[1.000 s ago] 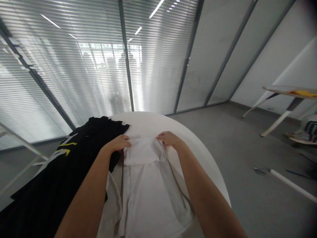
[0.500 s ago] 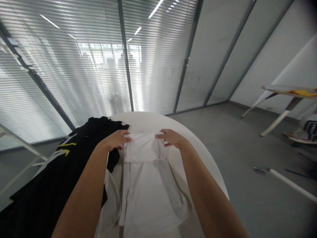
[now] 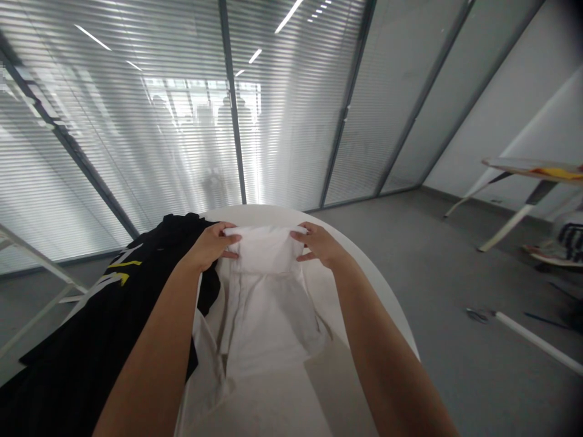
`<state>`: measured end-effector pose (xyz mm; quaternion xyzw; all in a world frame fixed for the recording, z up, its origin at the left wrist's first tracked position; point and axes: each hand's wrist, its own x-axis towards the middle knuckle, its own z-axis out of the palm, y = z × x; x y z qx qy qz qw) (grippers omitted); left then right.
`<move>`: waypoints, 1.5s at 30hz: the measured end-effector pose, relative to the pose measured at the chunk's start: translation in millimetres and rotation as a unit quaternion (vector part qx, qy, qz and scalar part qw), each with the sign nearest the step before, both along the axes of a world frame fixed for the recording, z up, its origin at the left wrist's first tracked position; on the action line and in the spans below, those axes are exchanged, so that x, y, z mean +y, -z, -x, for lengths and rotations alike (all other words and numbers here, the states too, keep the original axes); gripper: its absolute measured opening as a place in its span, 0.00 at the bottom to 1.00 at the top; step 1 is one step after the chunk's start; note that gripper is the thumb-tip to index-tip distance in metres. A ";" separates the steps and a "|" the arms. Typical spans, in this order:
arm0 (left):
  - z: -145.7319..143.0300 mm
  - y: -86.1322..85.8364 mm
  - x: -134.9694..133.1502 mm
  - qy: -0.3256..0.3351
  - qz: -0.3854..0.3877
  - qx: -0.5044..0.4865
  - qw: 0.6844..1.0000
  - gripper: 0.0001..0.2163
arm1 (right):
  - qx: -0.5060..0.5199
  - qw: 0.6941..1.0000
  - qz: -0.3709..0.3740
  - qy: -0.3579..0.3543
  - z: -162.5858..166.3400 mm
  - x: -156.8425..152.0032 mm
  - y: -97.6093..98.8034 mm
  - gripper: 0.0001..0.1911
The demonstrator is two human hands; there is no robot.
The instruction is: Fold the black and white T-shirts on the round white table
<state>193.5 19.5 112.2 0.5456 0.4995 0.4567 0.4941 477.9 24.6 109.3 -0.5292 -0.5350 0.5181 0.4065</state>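
Item one: a white cloth [image 3: 268,312], apparently a garment, on the round white table [image 3: 249,213] straight ahead of the wearer; its far end is doubled over into a flat band with a level near edge, and the part below runs toward the wearer with lengthwise creases. Item two: the left hand [image 3: 214,246], pinching the far left corner of the band, thumb on top. Item three: the right hand [image 3: 317,244], pinching the far right corner in the same manner; the two hands stand apart, the band between them. Item four: a black garment [image 3: 150,297] with yellow and pale markings, spread over the left side of the table beside the left forearm. More whitish fabric [image 3: 203,358] lies near the left forearm; whether it belongs to item one cannot be told. Surroundings: glazed partition with blinds [image 3: 291,121] beyond the table; at right, a second table [image 3: 505,162] bearing a yellow-orange article [image 3: 558,173]; grey floor [image 3: 401,243].
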 end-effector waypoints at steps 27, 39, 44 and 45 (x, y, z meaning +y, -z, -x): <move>13.6 8.3 1.9 0.074 -0.009 -0.030 0.997 0.09 | 0.051 0.997 0.003 -0.058 -10.0 7.0 17.1 0.16; 15.3 -27.0 -23.0 0.317 0.062 0.252 0.912 0.08 | -0.211 0.925 -0.027 -0.315 -33.8 -11.3 -6.3 0.14; 9.3 -13.4 -12.0 0.222 0.008 0.302 0.927 0.15 | -0.317 0.888 0.005 -0.333 -28.6 -13.5 -11.9 0.15; 7.5 -11.3 -9.8 0.210 -0.011 0.315 0.925 0.15 | -0.322 0.884 0.007 -0.339 -27.9 -13.8 -12.1 0.14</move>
